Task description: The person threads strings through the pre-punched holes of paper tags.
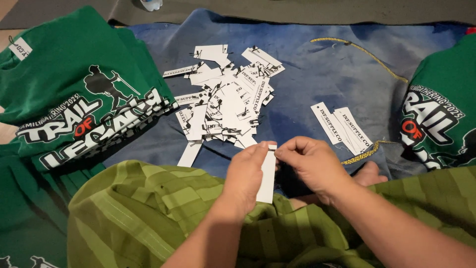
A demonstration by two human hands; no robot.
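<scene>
Tag in hand: a narrow white rectangular paper tag (267,174) stands nearly upright between both hands, low in the middle of the head view, above the lap.
Left hand: the left hand (245,176) is closed on the tag's left edge, thumb and fingers pinching it along its length.
Right hand: the right hand (312,166) is curled, its fingertips (281,153) pinching the tag's top end, where a small dark mark shows.
Lap: olive-green striped cloth (148,208) covers the person's legs on both sides of the hands; a bare foot (369,174) shows just right of the right hand.
Tag heap: a loose pile of white paper tags with black print and short black strings (225,99) lies on the blue cloth (317,74) beyond the hands, well apart from them.
Small set: a few similar white tags (342,130) lie side by side to the right, near the blue cloth's yellow braided edging (364,155).
Shirts: a stack of folded green printed shirts (74,94) lies to the left, another green printed shirt (441,114) at the right edge.
</scene>
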